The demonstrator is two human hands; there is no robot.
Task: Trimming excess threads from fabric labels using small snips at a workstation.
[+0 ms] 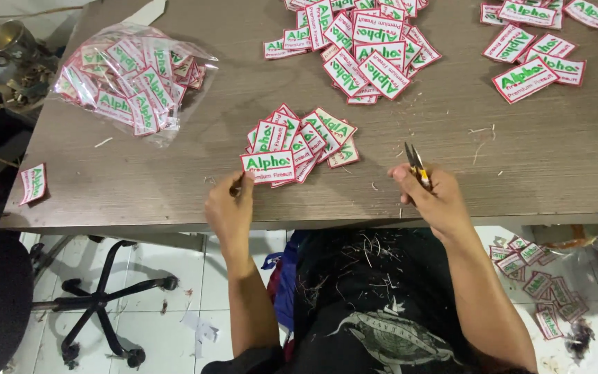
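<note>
My left hand [228, 206]: my fingers are pinched on the bottom left corner of the top patch [268, 167], at the near edge of the bench [140, 180].
Top patch: a small white rectangle with a red border and green letters. It lies flat on top of the small pile.
Small pile [304, 142]: more of the same patches, spread out like a fan, in the middle of the bench, just past my left hand.
My right hand [434, 201]: my fingers are closed around the little snips [417, 166]. It rests at the near edge, well apart from my left hand.
Little snips: a yellow handle and thin grey blades. The tips point away from me and stand a bit apart.
Big pile [361, 48]: lots of the same patches, heaped at the far side of the bench.
Right pile [538, 48]: a looser bunch of patches in the far right corner.
Clear bag [133, 79]: a see-through plastic bag full of patches, on the left part of the bench.
Lone patch [33, 183]: one patch at the left corner of the bench, turned on its side.
Floor patches [541, 287]: patches lie scattered on the white tiles, under the bench to my right.
My lap [368, 277]: a dark shirt with tiny cut threads all over it.
Chair base [102, 305]: black legs with wheels, on the floor to my left.
</note>
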